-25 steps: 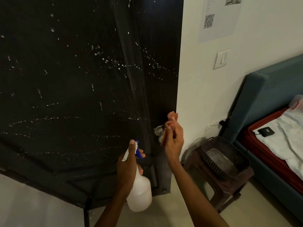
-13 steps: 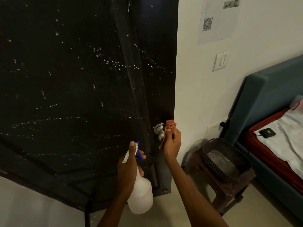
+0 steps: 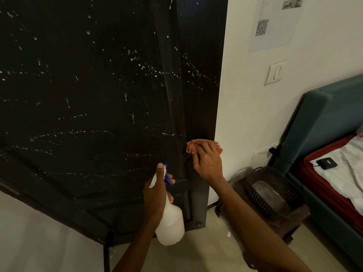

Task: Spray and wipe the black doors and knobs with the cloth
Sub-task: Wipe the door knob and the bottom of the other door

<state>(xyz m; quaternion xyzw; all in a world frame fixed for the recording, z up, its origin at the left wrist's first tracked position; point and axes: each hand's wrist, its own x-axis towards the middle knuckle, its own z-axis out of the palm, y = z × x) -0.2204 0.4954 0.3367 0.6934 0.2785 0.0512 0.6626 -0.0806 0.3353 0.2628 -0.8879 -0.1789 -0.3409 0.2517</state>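
Wiping's barely started: right hand (image 3: 207, 163) presses the cloth (image 3: 204, 147) over the knob spot, left hand (image 3: 155, 195) clamps the spray bottle (image 3: 170, 222) below it, black door (image 3: 88, 95) above all droplets.

White wall (image 3: 245, 114) right of the doorway carries a printed sheet with a QR code (image 3: 275, 24), and below it a white wall switch (image 3: 275, 73). Low against the wall, a dark stool (image 3: 275, 226) bears a dark ribbed basket (image 3: 261, 195); just beside it to the right stands a bed with a teal headboard (image 3: 324, 122). On the bed: red cover (image 3: 322, 185), white sheet (image 3: 349, 173) over it, and a small black device (image 3: 327, 163) lying on the sheet; pale floor (image 3: 206, 258) below.
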